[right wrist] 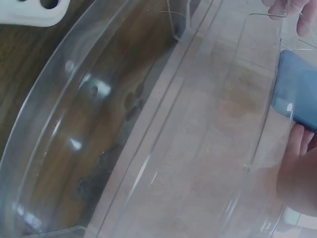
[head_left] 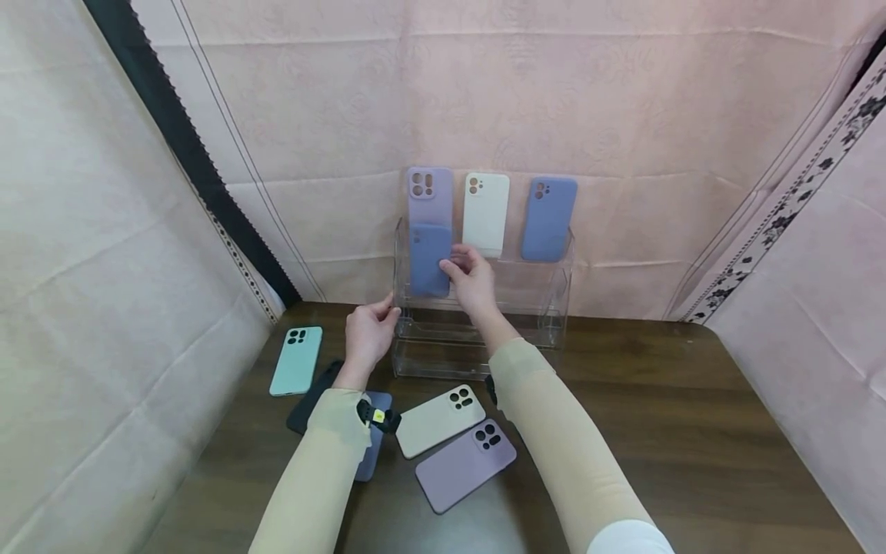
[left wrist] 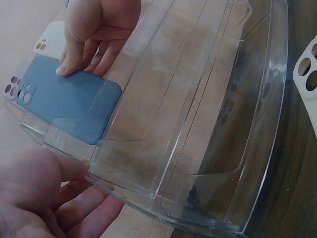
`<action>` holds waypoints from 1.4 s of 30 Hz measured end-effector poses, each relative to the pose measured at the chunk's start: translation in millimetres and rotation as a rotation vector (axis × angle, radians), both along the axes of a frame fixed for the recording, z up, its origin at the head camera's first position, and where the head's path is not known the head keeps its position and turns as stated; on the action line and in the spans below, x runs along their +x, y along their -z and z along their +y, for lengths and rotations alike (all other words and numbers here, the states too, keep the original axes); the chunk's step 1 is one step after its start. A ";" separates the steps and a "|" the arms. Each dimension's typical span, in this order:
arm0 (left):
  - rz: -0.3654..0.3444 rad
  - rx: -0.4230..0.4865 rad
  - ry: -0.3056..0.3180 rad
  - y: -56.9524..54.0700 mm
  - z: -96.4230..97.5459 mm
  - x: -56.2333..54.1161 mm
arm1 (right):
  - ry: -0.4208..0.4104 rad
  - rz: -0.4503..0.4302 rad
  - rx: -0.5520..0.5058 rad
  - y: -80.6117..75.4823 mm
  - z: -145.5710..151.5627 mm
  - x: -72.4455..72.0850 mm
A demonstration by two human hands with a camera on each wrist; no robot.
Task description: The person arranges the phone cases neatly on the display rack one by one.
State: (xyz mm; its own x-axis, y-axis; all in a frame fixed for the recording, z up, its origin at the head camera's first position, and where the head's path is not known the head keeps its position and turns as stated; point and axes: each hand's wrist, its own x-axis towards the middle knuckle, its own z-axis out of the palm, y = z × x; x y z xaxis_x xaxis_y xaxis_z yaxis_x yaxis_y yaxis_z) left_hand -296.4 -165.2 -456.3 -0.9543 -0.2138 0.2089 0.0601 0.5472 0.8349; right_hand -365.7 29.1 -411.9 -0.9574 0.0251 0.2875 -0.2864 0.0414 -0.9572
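A clear tiered acrylic display stand stands at the back of the table. My right hand pinches a blue phone case by its right edge, and the case's lower end is at the stand's middle tier on the left. My left hand holds the stand's left side edge, with the thumb in front. Behind the blue case a lilac phone case stands upright on the top tier. Beside it stand a white phone case and another blue phone case, slightly tilted.
On the wooden table lie a mint phone case, a dark case and a blue case partly under my left arm, a cream case and a mauve case. A pale cloth hangs behind.
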 end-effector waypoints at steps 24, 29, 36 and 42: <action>0.013 -0.009 0.008 0.1 -1.8 -0.1 | 0.187 0.179 0.257 11.6 11.3 18.3; 0.014 -0.011 0.024 1.0 0.1 0.2 | 0.108 0.182 0.252 15.6 25.0 24.1; 0.006 -0.021 0.024 3.9 -1.2 0.7 | 0.001 0.195 0.278 25.4 57.4 48.1; 0.018 -0.034 0.037 1.8 -2.3 2.1 | -0.145 0.176 0.361 40.3 95.3 82.1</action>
State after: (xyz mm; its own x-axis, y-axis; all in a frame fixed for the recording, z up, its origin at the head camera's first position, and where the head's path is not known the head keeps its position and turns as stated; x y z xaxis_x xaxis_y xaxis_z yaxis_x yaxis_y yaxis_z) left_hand -294.3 -167.5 -458.1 -0.9573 -0.1712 0.2330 0.0959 0.5722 0.8145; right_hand -283.6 124.4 -452.3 -0.8790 -0.2386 0.4127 -0.4719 0.3122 -0.8245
